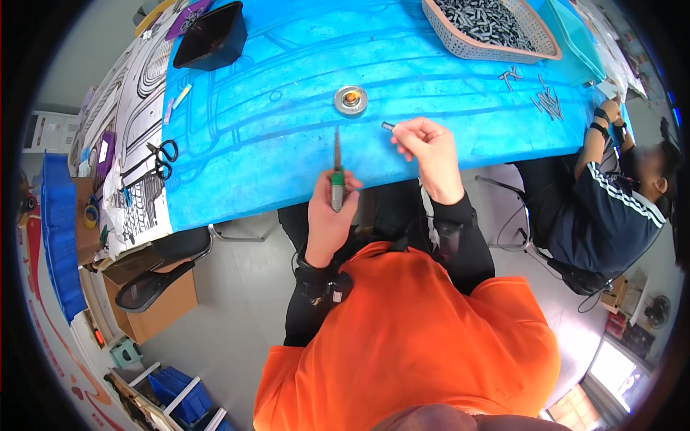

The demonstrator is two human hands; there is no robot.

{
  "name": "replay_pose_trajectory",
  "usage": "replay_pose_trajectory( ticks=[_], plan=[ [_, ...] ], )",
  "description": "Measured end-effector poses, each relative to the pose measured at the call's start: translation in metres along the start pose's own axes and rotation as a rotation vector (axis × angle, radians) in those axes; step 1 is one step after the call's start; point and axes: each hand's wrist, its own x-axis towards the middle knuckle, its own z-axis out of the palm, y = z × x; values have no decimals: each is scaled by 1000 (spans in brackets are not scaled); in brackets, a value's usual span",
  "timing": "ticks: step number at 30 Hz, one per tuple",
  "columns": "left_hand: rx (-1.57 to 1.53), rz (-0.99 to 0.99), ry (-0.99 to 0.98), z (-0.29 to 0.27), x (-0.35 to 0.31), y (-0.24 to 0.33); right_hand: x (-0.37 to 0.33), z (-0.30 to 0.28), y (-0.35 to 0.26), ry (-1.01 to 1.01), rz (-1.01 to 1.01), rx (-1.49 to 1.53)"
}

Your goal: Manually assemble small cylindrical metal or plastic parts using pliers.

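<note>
My left hand [328, 224] is closed round the green and grey handle of a knife [337, 179], whose narrow, brownish blade points away from me over the blue table cover. Between the fingertips of my right hand [431, 149] is a small dark grey piece [388, 126], sticking out to the left. It is apart from the blade. Just beyond both hands stands a small round metal burner [351, 101] with an orange centre.
A pink basket [454, 52] of small grey pieces stands far right beside a teal bin [575, 43]; loose pieces [548, 103] lie nearby. A black bin [210, 39] is far left, black scissors [164, 159] nearer. A co-worker [596, 208] sits at the right.
</note>
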Motion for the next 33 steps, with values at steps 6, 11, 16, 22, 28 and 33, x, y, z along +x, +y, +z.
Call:
replay_pose_trajectory(
  ticks=[6,11,16,22,28,33],
  plan=[
    [114,-16,-246,12,0,2,-26,-9,-18,-193,207,392],
    [132,-54,-286,12,-3,6,-28,-7,-23,-152,253,304],
    [98,-9,-268,13,-5,6,-30,-6,-23,-198,197,333],
    [246,77,-167,17,-7,5,-30,-5,-22,-204,188,320],
    [407,83,-128,18,-6,6,-31,-6,-22,-207,194,302],
    [332,4,-166,19,-8,7,-31,-6,-22,-197,186,285]
  ],
)
